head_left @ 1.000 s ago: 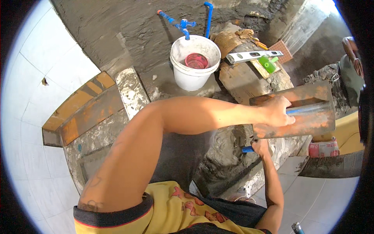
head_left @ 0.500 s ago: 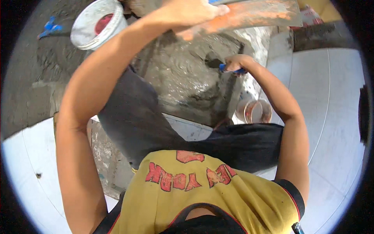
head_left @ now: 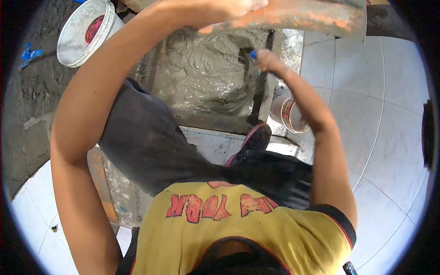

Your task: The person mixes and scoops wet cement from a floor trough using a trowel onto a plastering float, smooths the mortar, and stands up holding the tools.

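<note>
My left hand (head_left: 220, 8) reaches across the top of the view and grips the edge of a large tile (head_left: 302, 16), grey and smeared with orange, held up above the floor. My right hand (head_left: 271, 62) is closed on the blue handle of a trowel (head_left: 253, 54), whose dark blade points down along the right edge of a bed of wet grey mortar (head_left: 206, 73). My dark trousers (head_left: 151, 146) and yellow shirt fill the lower middle.
A white bucket (head_left: 85, 30) with something red inside stands upper left on rough grey ground. A small round container (head_left: 293, 114) sits beside my right forearm. Laid white floor tiles (head_left: 380, 101) spread to the right. My shoe (head_left: 257, 136) rests by the mortar's edge.
The view has swung downward, so the bucket slid to the upper left. My left hand still holds the tile up; my right hand with the trowel has shifted slightly over the mortar.
</note>
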Motion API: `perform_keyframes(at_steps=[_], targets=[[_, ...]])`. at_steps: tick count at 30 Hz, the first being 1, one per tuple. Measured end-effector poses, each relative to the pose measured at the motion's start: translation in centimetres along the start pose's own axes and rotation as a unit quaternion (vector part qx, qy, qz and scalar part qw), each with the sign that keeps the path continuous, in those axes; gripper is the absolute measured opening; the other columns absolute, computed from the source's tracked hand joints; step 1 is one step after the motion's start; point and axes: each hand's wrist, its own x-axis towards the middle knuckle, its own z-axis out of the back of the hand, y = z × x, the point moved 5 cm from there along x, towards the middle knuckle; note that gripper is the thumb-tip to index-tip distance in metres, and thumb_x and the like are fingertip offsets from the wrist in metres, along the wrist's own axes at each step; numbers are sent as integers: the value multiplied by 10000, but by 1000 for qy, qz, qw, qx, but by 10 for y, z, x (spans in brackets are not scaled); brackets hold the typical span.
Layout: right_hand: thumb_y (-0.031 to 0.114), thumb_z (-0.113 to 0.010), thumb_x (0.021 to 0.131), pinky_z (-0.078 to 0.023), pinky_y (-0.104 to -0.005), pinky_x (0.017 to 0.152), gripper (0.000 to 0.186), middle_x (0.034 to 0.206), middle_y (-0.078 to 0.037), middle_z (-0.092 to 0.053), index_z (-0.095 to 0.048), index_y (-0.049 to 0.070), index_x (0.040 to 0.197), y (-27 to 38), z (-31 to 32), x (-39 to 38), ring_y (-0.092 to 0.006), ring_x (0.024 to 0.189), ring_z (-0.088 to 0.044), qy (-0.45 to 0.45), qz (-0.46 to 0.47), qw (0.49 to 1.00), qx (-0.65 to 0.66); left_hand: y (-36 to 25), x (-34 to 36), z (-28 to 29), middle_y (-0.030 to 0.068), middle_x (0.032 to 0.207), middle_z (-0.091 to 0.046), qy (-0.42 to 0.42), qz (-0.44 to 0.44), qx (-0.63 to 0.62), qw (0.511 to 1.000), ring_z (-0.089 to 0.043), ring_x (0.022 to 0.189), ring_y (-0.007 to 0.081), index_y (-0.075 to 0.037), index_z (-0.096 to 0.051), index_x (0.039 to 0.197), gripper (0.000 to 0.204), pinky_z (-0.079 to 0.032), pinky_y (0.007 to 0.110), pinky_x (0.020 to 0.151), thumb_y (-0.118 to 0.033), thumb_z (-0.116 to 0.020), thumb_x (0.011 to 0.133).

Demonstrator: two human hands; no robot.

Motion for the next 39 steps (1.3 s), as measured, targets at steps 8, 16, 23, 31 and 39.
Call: perform_keyframes(at_steps=[8, 16, 23, 31, 39], targets=[[317, -653, 818, -545, -471, 856, 468, 1069, -291, -638, -593, -21, 1136, 64, -6, -40, -424, 965, -651, 153, -98, 982, -57, 20, 15, 8, 122, 801, -654, -53, -14, 172, 984, -612, 748, 212, -25, -655, 862, 217, -498, 352, 711, -236, -605, 867], [209, -591, 789, -537, -487, 845, 257, 985, -276, -669, -653, 11, 940, -8, -75, -17, -425, 957, -658, -48, -198, 979, 19, 20, 53, -8, 113, 718, -650, -46, 6, 60, 997, -605, 622, 201, -15, -673, 848, 210, -496, 317, 612, -221, -636, 852], [325, -650, 841, -506, -465, 563, 356, 705, -201, -591, -586, -20, 899, 83, -28, -33, -370, 582, -592, 34, -151, 975, 161, 61, 40, 6, 101, 689, -643, -81, -198, 156, 964, -577, 557, 194, -5, -662, 799, 184, -491, 328, 545, -175, -637, 866], [579, -579, 911, -461, -400, 406, 582, 573, -113, -485, -528, 19, 760, -21, -72, 32, -228, 427, -521, -45, -76, 987, 138, 27, 41, -7, 99, 696, -631, -125, -183, 137, 966, -566, 584, 195, -31, -660, 787, 206, -481, 326, 552, -214, -623, 873], [658, -541, 886, -535, -426, 494, 702, 657, -210, -608, -583, -43, 875, 47, -74, -19, -291, 526, -640, 127, -375, 818, 418, 59, 34, 15, 68, 696, -622, -81, -59, 114, 988, -572, 594, 173, -58, -646, 754, 166, -484, 319, 571, -165, -611, 876]])
